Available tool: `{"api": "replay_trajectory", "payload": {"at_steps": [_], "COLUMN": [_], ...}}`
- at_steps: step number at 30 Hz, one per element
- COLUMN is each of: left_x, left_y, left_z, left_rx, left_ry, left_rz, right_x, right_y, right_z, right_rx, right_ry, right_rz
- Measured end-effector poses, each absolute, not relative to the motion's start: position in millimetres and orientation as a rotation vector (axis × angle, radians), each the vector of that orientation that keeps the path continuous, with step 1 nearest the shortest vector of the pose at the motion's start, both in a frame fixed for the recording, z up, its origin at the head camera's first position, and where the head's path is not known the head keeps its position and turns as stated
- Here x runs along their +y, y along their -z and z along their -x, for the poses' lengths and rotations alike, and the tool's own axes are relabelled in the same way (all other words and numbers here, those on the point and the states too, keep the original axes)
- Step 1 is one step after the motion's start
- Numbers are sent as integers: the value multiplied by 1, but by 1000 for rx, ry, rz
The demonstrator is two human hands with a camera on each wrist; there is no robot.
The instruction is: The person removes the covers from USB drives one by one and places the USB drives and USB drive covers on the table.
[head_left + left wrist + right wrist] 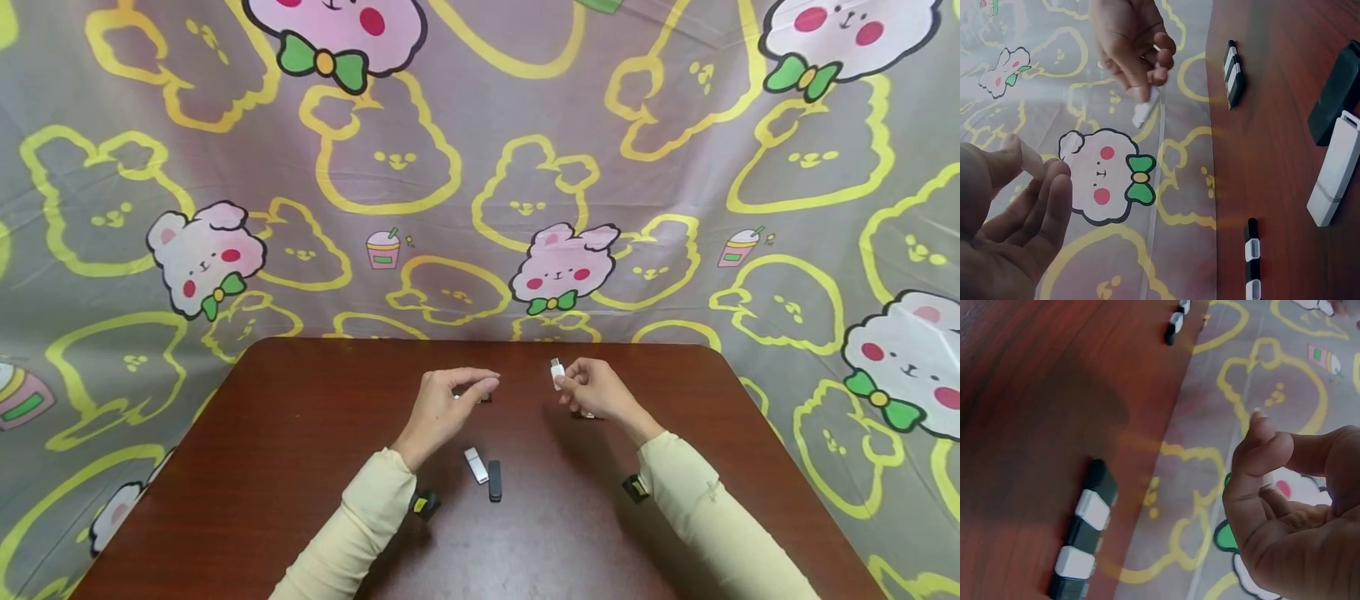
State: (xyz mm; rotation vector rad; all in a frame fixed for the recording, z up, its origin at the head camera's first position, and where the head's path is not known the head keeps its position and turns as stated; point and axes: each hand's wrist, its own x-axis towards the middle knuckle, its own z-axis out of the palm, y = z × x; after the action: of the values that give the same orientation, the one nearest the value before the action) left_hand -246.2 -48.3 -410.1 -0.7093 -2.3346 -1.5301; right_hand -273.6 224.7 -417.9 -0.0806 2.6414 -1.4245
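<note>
Raised above the back of the table, my right hand (600, 387) pinches a white USB flash drive (557, 375) between thumb and fingers, its metal plug bare and pointing up. To its left, my left hand (442, 412) is raised too. In the left wrist view its thumb and fingertips pinch a small white cap (1030, 161). The two hands are apart. Nearer the front lie a white USB drive (476, 466) and a black USB drive (495, 481), close together. In the right wrist view my curled fingers hide the held drive.
Below my right hand, a row of alternating black and white pieces (1083, 531) lies near the table's back edge. A similar row (1252, 259) lies behind my left hand. The brown table (300, 467) meets a patterned cloth (450, 192) behind it.
</note>
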Motion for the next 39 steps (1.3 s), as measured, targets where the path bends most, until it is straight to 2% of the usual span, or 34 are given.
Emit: {"api": "replay_trajectory", "payload": {"at_steps": [10,22,39], "left_x": [-49,-48,-41], "left_y": [413,418,418], "left_z": [246,247,255], "left_rx": [-2384,-2532,-2571], "left_ry": [1570,1373,1026], "left_rz": [711,790,900], "right_x": [228,228,227], "right_y": [441,460,467], "right_z": [284,286,286], "right_rx": [2690,2709,2848], "right_ry": [1189,1049,837], "right_rz": [-35,-93,-131]}}
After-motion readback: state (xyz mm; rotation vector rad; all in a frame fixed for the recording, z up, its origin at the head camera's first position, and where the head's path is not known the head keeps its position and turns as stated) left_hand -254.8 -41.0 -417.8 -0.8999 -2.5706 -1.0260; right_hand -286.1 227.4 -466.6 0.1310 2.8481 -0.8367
